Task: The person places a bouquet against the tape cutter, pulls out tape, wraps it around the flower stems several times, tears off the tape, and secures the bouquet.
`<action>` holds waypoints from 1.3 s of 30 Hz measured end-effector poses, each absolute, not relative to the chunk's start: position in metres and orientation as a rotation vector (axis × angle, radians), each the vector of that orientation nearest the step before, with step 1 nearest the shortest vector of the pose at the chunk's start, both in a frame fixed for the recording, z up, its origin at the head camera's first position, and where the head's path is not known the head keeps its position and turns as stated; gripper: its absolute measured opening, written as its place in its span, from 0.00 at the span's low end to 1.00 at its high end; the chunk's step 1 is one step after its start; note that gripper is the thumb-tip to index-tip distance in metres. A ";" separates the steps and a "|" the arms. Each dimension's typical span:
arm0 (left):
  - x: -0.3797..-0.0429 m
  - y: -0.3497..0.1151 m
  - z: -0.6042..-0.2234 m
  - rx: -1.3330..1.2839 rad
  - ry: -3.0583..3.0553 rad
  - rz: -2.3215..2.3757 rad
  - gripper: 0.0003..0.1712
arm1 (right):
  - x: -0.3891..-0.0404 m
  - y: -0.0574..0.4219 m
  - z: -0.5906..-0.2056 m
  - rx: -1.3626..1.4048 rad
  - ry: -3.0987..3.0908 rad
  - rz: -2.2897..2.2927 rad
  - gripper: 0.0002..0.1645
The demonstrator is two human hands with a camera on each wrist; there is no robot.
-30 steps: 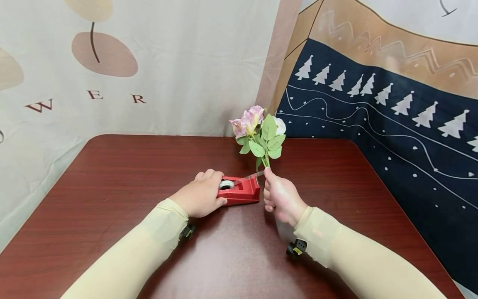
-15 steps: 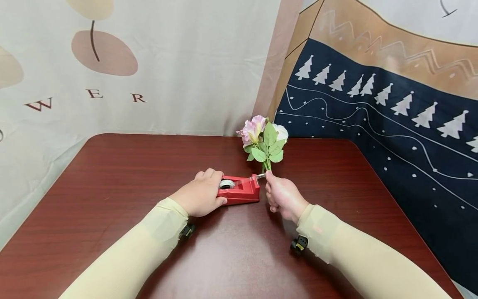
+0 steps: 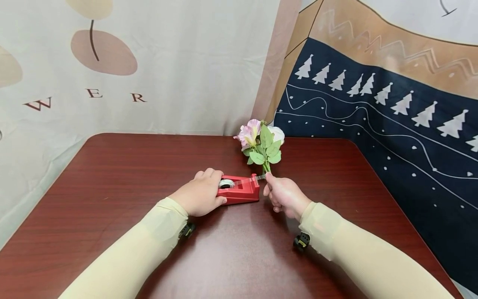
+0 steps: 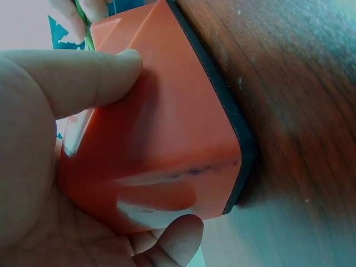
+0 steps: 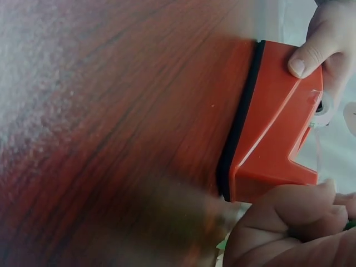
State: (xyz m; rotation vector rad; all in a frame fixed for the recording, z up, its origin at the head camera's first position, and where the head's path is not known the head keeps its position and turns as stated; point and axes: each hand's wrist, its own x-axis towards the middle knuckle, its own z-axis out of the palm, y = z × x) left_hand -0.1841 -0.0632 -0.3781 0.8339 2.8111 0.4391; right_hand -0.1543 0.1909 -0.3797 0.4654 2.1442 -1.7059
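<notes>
My left hand grips the rear of a red tape dispenser standing on the table. In the left wrist view, the thumb presses the side of the dispenser and other fingers wrap its back end. A small tape roll sits inside it. Just beyond the front cutter, my right hand pinches the green stems of a small flower bunch, with a pink flower, a white flower and green leaves. A short strip of clear tape spans from the cutter to those fingertips, which hide its end.
The dark red-brown wooden table extends on all sides of the hands. Behind it hangs a pale printed curtain, with a navy tree-patterned cloth to the right. Black wrist cameras are strapped under both sleeves.
My right hand has shifted slightly right, and the flower bunch has come down. The tape, earlier raised above the cutter, now runs lower, across it. The left hand and dispenser stay put.
</notes>
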 end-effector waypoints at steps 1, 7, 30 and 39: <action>-0.184 -0.063 -0.378 0.835 2.811 0.438 0.31 | -0.154 0.191 -0.380 0.462 2.151 -1.697 0.33; -0.185 -0.064 -0.378 0.825 2.807 0.435 0.31 | -0.155 0.193 -0.379 0.451 2.201 -1.631 0.34; -0.185 -0.064 -0.378 0.803 2.804 0.425 0.32 | -0.156 0.193 -0.386 0.434 2.280 -1.454 0.33; -0.186 -0.064 -0.380 0.804 2.801 0.425 0.33 | -0.155 0.193 -0.387 0.427 2.286 -1.469 0.28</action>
